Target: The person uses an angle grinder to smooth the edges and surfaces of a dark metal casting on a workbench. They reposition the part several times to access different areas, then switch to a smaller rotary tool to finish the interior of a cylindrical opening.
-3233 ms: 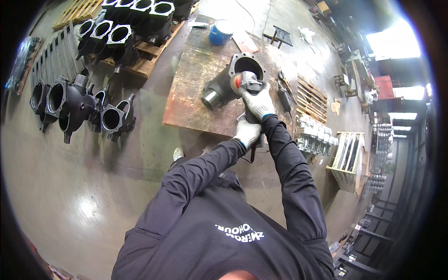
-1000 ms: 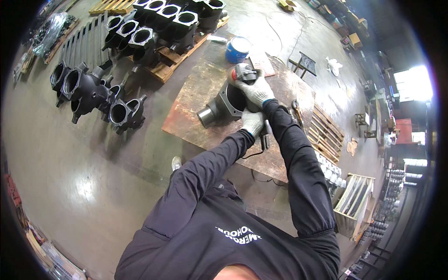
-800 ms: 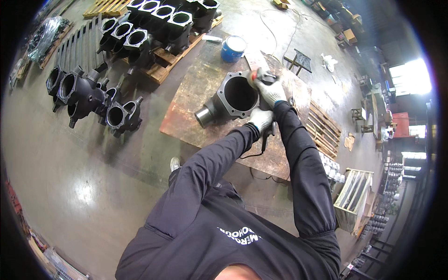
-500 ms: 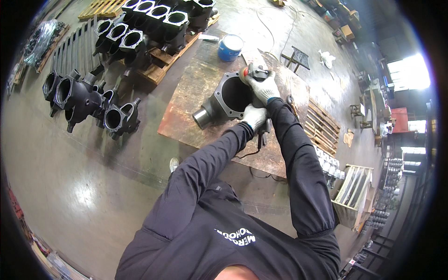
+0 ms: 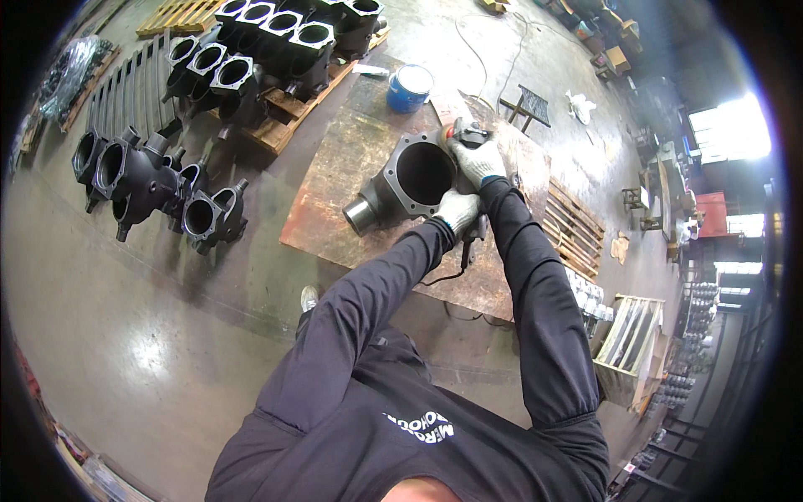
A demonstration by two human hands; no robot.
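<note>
A black metal casting point(image 5: 381, 205) lies on a worn, stained worktable point(image 5: 322, 188), its wide round opening ringed by a bolt-holed flange facing up. A bare metal tube end sticks out of it at the lower left. At the flange's upper right edge is the head of an angle grinder point(image 5: 473, 134), with a reddish disc partly showing. My right hand point(image 5: 480, 161), in a white glove, is closed over the grinder near its head. Closer to me, my gloved left hand point(image 5: 457, 209) is wrapped round the tool's body, from which a black cord hangs. The disc's contact is partly hidden.
A blue can point(image 5: 410, 89) stands at the table's far side. Several black castings point(image 5: 138, 171) sit on the floor at left, with more on a wooden pallet point(image 5: 280, 125) behind. A small stool point(image 5: 525, 106) and slatted pallet point(image 5: 573, 227) are at right.
The grinder's head and my right hand have shifted slightly right along the flange edge. My left hand keeps its hold, and the casting stays in place on the table.
</note>
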